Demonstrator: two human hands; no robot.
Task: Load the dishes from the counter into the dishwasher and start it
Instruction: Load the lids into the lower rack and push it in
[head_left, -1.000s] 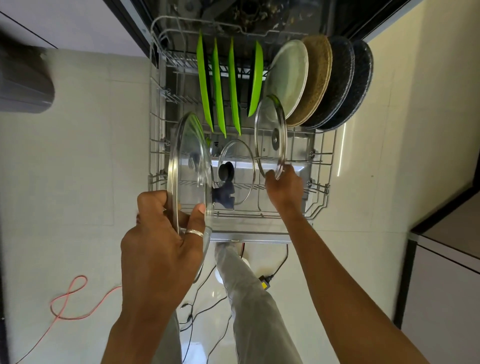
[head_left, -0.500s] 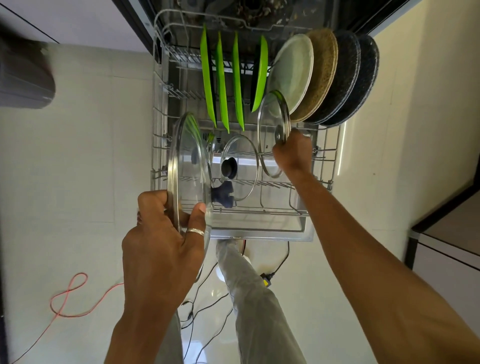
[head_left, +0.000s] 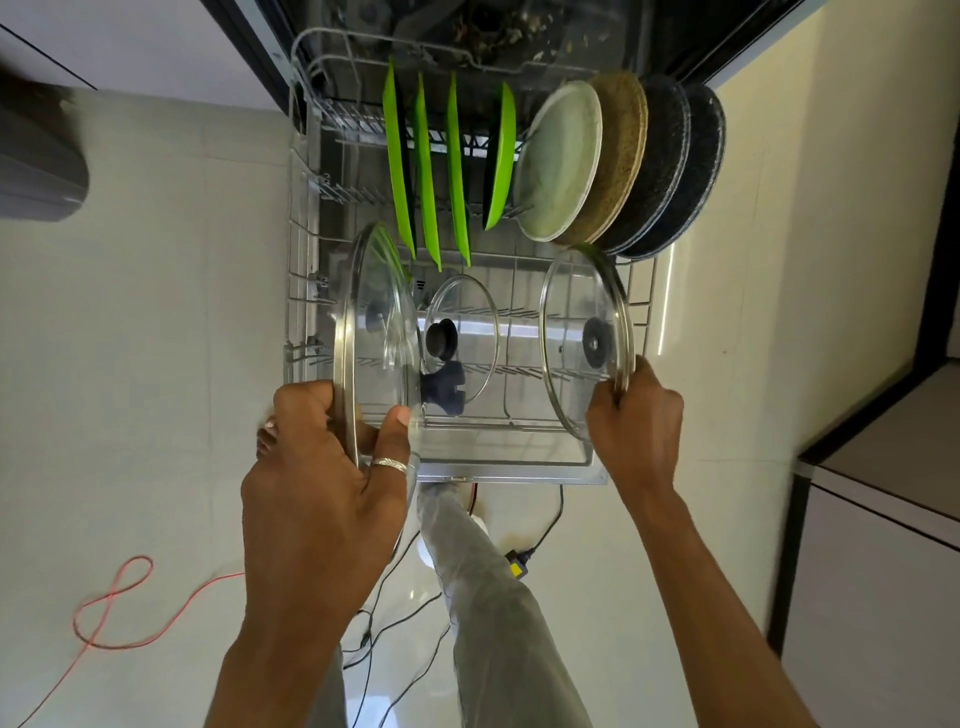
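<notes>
left hand (head_left: 322, 493) is gripping the lower rim of a large glass lid (head_left: 387, 291), fingers curling behind the metal band and the thumb, wearing a silver ring (head_left: 389, 464), pressing on the near face. this lid is standing on edge over the front left corner of the rack (head_left: 519, 427); whether it is resting on the tines cannot be told. right hand (head_left: 636, 426) is pinching the lower right rim of a second glass lid (head_left: 571, 301), which is also being held on edge, tilting slightly, over the front right corner of the rack. a small glass lid (head_left: 470, 317) is standing upright in the rack between the two held lids, apart from both, its black knob showing on the left face. a dark blue piece (head_left: 444, 395) is showing just below it; what it is cannot be told.

along the rear edge of the rack, four green plates (head_left: 426, 171) are standing on edge in a row at the middle. toward the rear right corner a pale plate (head_left: 561, 161), a tan plate (head_left: 626, 145) and two dark speckled plates (head_left: 675, 161) are leaning in sequence, each overlapping the next.

below the rack's front edge a grey trouser leg (head_left: 498, 597) is showing over a pale tiled floor (head_left: 156, 364). a red cable (head_left: 114, 608) is looping on the floor at the left, and black cables (head_left: 395, 597) are trailing beside the leg.
</notes>
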